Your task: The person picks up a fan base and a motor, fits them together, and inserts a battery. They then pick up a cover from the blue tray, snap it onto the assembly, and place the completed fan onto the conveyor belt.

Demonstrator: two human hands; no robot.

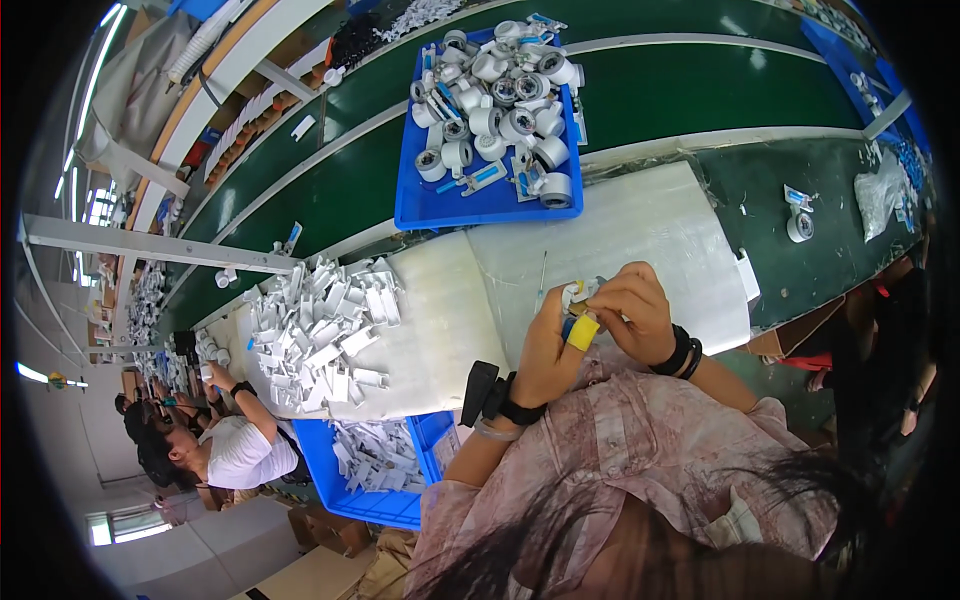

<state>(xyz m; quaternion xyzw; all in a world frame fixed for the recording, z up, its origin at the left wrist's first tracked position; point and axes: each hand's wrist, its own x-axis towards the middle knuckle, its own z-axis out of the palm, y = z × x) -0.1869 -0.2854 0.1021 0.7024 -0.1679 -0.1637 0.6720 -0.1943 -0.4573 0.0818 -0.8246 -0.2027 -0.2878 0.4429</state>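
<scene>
My left hand (548,362) is closed around a small white part (574,292), held over the pale mat close to my body. Something yellow, like a wrap of tape (582,333), shows at the left thumb. My right hand (640,308) comes in from the other side, its fingers pinched against the same part. Between the fingers most of the part is hidden, so its exact kind is unclear. Just beyond my left hand, a thin dark rod (544,270), like a screwdriver shaft, points away from me.
A blue tray (490,216) heaped with white round-faced fittings stands ahead. White plastic channel pieces (325,325) lie piled to the left, above a blue bin (370,508) of similar pieces. One fitting (800,226) and a clear bag (876,198) lie right. A co-worker (245,450) sits far left.
</scene>
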